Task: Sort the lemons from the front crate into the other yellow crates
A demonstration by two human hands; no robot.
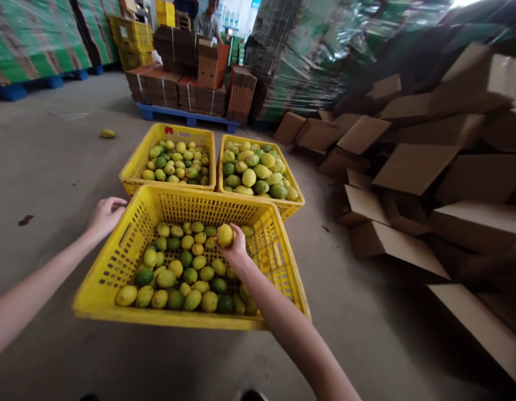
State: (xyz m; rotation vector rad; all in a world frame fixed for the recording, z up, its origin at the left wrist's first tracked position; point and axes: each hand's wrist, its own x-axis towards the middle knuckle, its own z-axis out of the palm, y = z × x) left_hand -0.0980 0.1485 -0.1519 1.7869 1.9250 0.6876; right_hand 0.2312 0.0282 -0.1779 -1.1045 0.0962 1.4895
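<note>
Two hands are at work over the nearest yellow crate. The right hand is clenched around a single lemon, lifted just above the heap of fruit in that crate, fingers wrapped under and behind it so that only its yellow top shows. The left hand rests curled on the crate's far left corner, fingers hooked over the rim, holding nothing else.

The lemon looks small, firm and light, an easy one-hand fit; its rind is probably smooth and faintly waxy, so a full wrap of the fingers around its middle should hold better than a fingertip pinch. It is likely tough enough for ordinary handling, though hard squeezing or dropping could bruise it. The loose fruit below, a mix of green and yellow, would probably roll and shift when one is drawn out.

The crate is stiff perforated plastic and, about half filled, would likely be heavy; the rim and the slot handle in its side wall look like the places to grip.

Beyond it, touching side by side on the concrete floor, stand two more crates, the left crate and the right crate, both fuller. To the right lies a jumble of cardboard boxes. Farther back a person stands behind stacked flat cartons on a blue pallet, and one stray fruit lies on the floor.
</note>
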